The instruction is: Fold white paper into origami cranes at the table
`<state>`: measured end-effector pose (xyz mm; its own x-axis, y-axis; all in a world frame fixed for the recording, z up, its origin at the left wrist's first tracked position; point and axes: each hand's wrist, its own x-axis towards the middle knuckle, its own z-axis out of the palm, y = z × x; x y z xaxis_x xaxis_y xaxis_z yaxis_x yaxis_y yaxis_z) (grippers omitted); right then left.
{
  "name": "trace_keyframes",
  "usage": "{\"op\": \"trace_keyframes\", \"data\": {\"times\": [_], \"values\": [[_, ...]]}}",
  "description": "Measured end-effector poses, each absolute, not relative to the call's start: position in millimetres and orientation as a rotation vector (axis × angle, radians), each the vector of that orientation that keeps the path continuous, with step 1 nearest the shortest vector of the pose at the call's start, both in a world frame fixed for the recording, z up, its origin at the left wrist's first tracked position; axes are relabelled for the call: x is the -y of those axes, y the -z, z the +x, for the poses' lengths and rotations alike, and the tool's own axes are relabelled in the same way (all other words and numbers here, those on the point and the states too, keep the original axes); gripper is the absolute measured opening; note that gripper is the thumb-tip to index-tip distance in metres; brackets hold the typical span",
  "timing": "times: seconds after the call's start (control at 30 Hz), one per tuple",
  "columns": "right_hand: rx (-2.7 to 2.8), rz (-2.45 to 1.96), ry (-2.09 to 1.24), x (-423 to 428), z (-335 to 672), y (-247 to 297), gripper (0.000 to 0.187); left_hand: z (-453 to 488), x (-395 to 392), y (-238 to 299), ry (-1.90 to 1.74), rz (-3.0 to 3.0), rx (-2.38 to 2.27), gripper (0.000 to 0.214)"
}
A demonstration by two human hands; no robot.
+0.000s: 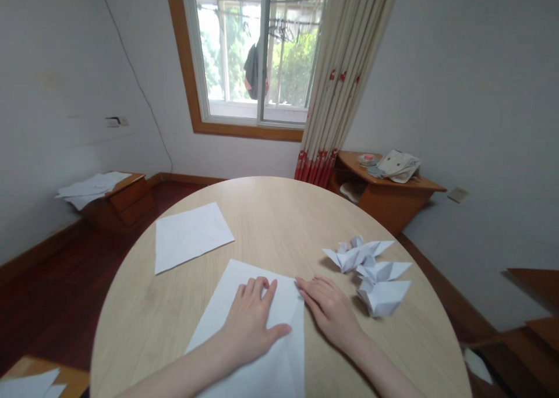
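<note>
A white sheet of paper point(279, 360) lies in front of me on the round light-wood table point(271, 217), folded over itself. My left hand point(251, 319) rests flat on it, fingers stretched out and slightly spread. My right hand point(329, 311) lies beside it with its fingertips pressing the sheet's upper right corner, fingers extended and together. Neither hand grips anything.
A stack of white paper point(190, 235) sits at the table's left. Several folded paper figures point(371, 270) lie at the right. Low wooden cabinets stand by the walls: one at the left point(124, 197) with sheets on it, and one at the right point(384, 194) beside the curtain.
</note>
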<state>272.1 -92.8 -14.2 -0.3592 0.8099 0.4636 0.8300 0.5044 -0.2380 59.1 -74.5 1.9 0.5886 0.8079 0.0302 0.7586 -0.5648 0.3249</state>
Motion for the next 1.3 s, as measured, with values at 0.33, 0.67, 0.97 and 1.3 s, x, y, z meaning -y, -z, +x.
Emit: {"op": "trace_keyframes", "data": {"times": [0.33, 0.67, 0.97, 1.3], "values": [[2.382, -1.441, -0.166, 97, 273, 0, 0.043, 59, 74, -7, -0.146, 2.53, -1.22, 0.092], [2.556, -1.471, -0.481, 106, 279, -6, 0.047, 41, 46, -6, -0.073, 2.464, -0.891, 0.104], [2.598, -1.38, -0.629, 112, 269, -26, 0.029, 20, 16, -2, -0.173, 2.689, -1.057, 0.081], [2.604, -1.186, -0.772, 115, 255, -22, 0.04, 2, -2, 13, -0.325, 2.778, -1.135, 0.067]]}}
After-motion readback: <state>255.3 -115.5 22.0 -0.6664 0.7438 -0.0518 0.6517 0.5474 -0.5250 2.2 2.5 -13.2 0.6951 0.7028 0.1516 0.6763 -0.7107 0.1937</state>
